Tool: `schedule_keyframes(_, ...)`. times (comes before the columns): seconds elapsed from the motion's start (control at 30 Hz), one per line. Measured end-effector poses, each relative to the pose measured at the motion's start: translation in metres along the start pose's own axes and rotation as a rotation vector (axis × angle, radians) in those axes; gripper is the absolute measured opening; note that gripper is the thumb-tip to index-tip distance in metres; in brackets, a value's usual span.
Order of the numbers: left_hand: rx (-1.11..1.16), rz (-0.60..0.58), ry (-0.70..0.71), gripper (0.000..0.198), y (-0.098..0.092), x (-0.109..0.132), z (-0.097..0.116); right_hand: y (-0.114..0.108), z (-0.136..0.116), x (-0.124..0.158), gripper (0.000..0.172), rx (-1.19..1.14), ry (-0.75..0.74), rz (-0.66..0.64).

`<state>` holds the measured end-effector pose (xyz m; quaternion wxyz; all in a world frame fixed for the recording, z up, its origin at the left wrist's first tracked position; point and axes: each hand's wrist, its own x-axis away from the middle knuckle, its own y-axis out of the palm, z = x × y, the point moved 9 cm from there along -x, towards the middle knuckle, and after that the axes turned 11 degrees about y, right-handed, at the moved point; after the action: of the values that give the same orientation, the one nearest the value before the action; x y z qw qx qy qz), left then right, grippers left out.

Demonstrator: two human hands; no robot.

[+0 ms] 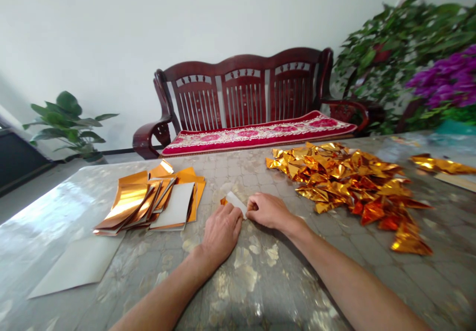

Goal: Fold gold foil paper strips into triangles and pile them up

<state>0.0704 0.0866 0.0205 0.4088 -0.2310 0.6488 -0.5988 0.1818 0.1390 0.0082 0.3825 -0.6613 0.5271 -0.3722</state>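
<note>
At the middle of the table, a small piece of gold foil paper [235, 202] lies with its whitish back up and a bit of gold at its left end. My left hand [222, 226] is closed over the near side of this paper, fingers bent and pressing it to the table. Thumb and fingers of my right hand [268, 211] pinch its right end. The fingertips partly hide the paper, so its exact folds cannot be made out. Left of my hands is a loose stack of gold foil sheets [132, 199]. A pile of folded gold foil pieces [334, 172] spreads to the right.
A pale sheet [76, 264] lies flat at the left of the patterned table [238, 301]. Clear plastic wrapping [403, 145] sits at the back right. Beyond the table stand a dark wooden bench [241, 90], a potted plant [70, 122] and purple flowers [446, 78].
</note>
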Motion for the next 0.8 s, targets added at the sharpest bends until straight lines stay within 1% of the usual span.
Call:
schedule_keyframes(0.17,-0.003,-0.011,-0.003,0.021,-0.002,0.001,-0.002,-0.001,-0.002,0.001,0.007,0.008,0.011,0.006)
schedule_keyframes(0.33,0.029,0.038,-0.001,0.022,-0.006,0.002,-0.001,-0.002,-0.003,0.001,0.007,0.006,-0.006,0.023)
schedule_keyframes(0.47,0.069,0.056,-0.056,0.018,-0.006,0.002,-0.005,-0.001,-0.003,0.0,0.008,0.002,-0.011,0.017)
schedule_keyframes(0.63,0.097,0.035,-0.148,0.018,-0.003,0.001,-0.011,-0.001,-0.003,0.001,0.009,-0.002,-0.032,0.029)
schedule_keyframes(0.8,0.102,0.019,-0.172,0.019,-0.001,0.0,-0.013,-0.001,-0.004,0.001,0.007,-0.006,-0.036,0.022)
